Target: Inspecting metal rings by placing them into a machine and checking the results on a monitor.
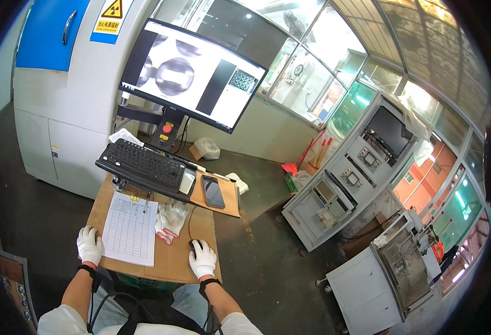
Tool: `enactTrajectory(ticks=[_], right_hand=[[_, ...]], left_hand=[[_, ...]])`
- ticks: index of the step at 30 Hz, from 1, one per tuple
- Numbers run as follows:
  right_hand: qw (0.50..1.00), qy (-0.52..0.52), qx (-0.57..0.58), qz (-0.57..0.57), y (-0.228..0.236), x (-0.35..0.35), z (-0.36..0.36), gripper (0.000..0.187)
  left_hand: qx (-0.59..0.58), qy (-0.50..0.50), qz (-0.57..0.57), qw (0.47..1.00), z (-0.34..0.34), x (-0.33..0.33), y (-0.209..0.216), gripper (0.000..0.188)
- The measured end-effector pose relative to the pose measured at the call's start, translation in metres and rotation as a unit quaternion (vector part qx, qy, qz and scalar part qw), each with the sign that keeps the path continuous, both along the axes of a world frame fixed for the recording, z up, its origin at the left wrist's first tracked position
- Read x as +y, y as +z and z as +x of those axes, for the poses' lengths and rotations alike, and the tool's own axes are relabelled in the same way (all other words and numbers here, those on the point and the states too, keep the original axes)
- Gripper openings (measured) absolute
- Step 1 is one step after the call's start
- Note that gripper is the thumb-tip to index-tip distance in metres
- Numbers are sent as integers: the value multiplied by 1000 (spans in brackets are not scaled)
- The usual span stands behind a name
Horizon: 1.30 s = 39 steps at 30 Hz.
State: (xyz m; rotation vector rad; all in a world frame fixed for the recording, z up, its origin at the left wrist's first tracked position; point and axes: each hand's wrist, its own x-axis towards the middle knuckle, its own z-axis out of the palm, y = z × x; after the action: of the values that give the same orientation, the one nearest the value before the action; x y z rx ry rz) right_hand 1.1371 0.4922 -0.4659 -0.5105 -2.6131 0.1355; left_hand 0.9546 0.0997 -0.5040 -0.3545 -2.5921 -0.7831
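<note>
My right hand (203, 260), in a white knit glove, rests over a dark computer mouse (195, 245) at the board's right side, fingers curved round it. Also gloved in white, my left hand (90, 246) lies at the left edge of the brown board tabletop (187, 269), beside a printed table sheet (127, 231) with handwriting in its upper rows. Its fingers are stretched forward and hold nothing that I can see. Between the hands lies a pair of spare white gloves (171, 219). A monitor (192, 72) ahead shows enlarged dark round shapes.
A black keyboard (142, 164) sits on a raised tray, with a phone (212, 191) on the board beside it. Below the monitor is a red button (167, 129). A large pale cabinet (67, 100) stands left; a grey equipment rack (346, 176) and a wheeled machine (368, 285) stand right.
</note>
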Motion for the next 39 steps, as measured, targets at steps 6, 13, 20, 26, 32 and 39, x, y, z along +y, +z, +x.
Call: enactTrajectory(ticks=[6,13,20,26,32,39], right_hand=[[1000,0,-5,1,7,-4,-1,46],[1000,4,-7,4,5,0,2,45],[1000,-2,-13,3,8,-5,0,45],[1000,0,-10,-5,7,-4,1,45],[1000,4,-7,1,6,-3,0,44],[1000,2,-11,2,4,-2,0,44]], left_hand=[[22,6,-2,1000,0,0,1,30],[1,4,5,1000,5,4,11,29],[4,13,3,1000,5,1,9,29],[-6,14,3,1000,6,3,12,31],[-3,14,0,1000,5,2,7,31],[-1,15,-2,1000,4,2,6,31]])
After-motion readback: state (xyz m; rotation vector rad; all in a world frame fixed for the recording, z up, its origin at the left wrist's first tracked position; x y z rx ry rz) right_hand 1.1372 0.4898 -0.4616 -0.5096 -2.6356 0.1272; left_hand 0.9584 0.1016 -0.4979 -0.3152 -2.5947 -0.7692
